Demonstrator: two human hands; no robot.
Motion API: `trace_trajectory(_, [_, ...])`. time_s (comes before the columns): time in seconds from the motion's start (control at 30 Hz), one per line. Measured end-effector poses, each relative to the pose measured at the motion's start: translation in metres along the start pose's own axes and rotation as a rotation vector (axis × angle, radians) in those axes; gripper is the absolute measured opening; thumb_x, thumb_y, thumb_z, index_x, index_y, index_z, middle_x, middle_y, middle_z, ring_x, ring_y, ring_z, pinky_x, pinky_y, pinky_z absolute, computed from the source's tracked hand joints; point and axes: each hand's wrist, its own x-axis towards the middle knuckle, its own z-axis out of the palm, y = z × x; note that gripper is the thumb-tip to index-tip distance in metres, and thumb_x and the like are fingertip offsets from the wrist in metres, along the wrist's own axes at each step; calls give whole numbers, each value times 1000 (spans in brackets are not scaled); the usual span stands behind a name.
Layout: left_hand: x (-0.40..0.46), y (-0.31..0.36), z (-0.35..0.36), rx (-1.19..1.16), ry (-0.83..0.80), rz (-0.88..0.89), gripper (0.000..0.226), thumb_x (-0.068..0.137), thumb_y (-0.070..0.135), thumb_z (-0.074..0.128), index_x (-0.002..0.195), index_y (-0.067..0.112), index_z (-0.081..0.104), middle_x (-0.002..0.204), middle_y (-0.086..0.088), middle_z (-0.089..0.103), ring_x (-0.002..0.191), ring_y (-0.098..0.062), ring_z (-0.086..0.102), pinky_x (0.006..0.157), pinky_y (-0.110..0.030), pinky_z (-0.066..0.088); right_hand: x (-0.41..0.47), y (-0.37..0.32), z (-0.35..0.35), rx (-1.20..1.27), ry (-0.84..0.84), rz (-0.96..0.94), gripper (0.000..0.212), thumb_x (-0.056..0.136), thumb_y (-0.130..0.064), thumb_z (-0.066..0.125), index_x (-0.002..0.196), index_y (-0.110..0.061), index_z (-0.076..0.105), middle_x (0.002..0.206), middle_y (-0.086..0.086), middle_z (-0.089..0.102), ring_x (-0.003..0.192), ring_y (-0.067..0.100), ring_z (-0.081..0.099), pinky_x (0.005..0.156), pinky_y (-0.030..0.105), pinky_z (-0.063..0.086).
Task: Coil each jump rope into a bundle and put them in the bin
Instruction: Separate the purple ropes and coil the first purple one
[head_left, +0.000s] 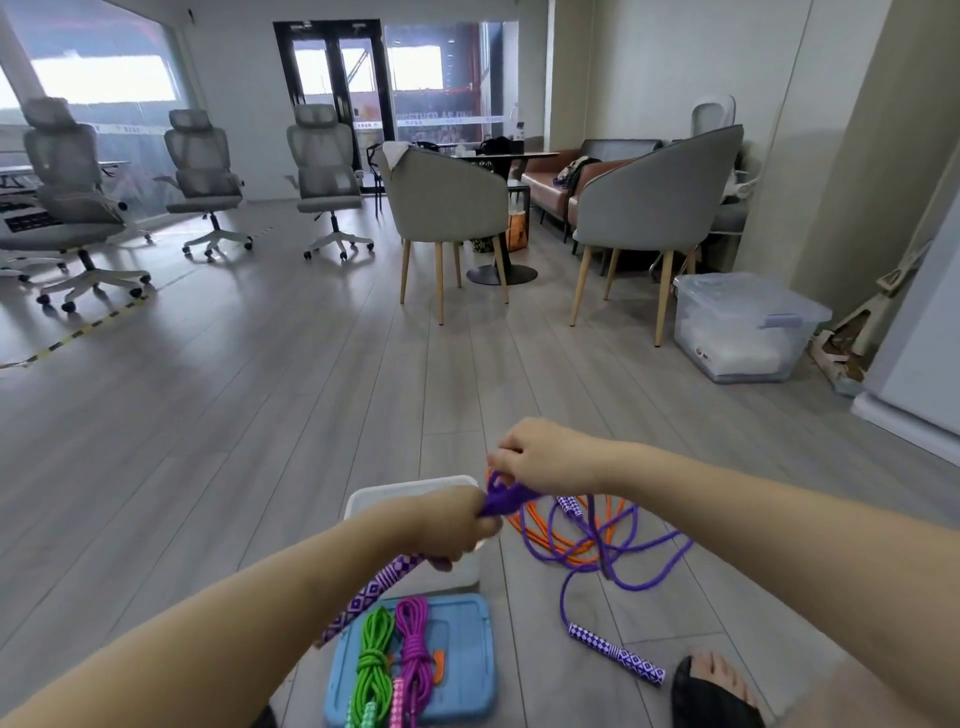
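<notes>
My left hand (452, 525) grips a purple jump rope (631, 551) by its patterned handle (363, 597) and some gathered loops. My right hand (540, 457) pinches the rope's loops just beyond the left fist. The rest of the purple rope trails over the floor to its other handle (618, 652). An orange rope (550, 538) lies tangled under it. A white bin (410, 493) stands behind my left hand. A coiled green rope (374, 660) and a coiled magenta rope (413, 644) lie on a blue lid (467, 670).
My foot in a black sandal (711, 691) is at the lower right. A clear lidded storage box (748, 322) stands by the right wall. Two grey armchairs (654, 208) and several office chairs (327, 176) stand farther off across the wooden floor.
</notes>
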Motion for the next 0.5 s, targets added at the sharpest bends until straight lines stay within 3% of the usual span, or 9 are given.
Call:
trace_trajectory(0.07, [-2, -3, -15, -366, 44, 20, 18, 105, 27, 49, 95, 11, 47, 71, -5, 44, 52, -15, 43, 50, -27, 42, -5, -1, 3, 77, 51, -10, 37, 106, -27, 47, 71, -21, 57, 69, -1, 55, 65, 17, 48, 62, 33, 35])
trace_trajectory(0.13, [-6, 2, -30, -597, 27, 66, 20, 106, 28, 50, 91, 16, 43, 66, -1, 35, 52, -13, 34, 50, -26, 33, -12, 4, 2, 347, 70, 13, 34, 108, -26, 43, 76, -19, 56, 63, -5, 48, 58, 14, 41, 57, 32, 33])
trace_trajectory(0.2, [-11, 8, -40, -693, -10, 111, 21, 107, 30, 50, 92, 15, 45, 66, 1, 33, 54, -13, 31, 52, -26, 32, -19, 8, 2, 707, -13, 27, 33, 110, -28, 39, 82, -18, 54, 57, -7, 39, 49, 11, 30, 48, 27, 25])
trace_trajectory(0.27, [-19, 11, -47, -747, -59, 150, 20, 107, 30, 51, 97, 13, 49, 66, 1, 32, 56, -13, 32, 54, -25, 33, -24, 11, 1, 875, -132, -6, 34, 112, -33, 35, 85, -18, 50, 60, -4, 30, 51, 12, 21, 50, 28, 16])
trace_trajectory(0.4, [-34, 16, -58, -850, -115, 245, 30, 105, 38, 50, 110, 8, 53, 69, 1, 34, 58, -12, 36, 54, -23, 40, -23, 26, -6, 937, -232, -49, 33, 108, -42, 44, 85, -19, 50, 73, 7, 15, 61, 19, 12, 54, 31, 13])
trace_trajectory(0.5, [-43, 19, -65, -885, -147, 292, 46, 99, 53, 46, 108, 9, 52, 70, 2, 34, 56, -10, 34, 51, -20, 39, -18, 37, -10, 961, -278, -57, 31, 102, -44, 54, 83, -20, 55, 68, 1, 21, 59, 16, 15, 53, 28, 16])
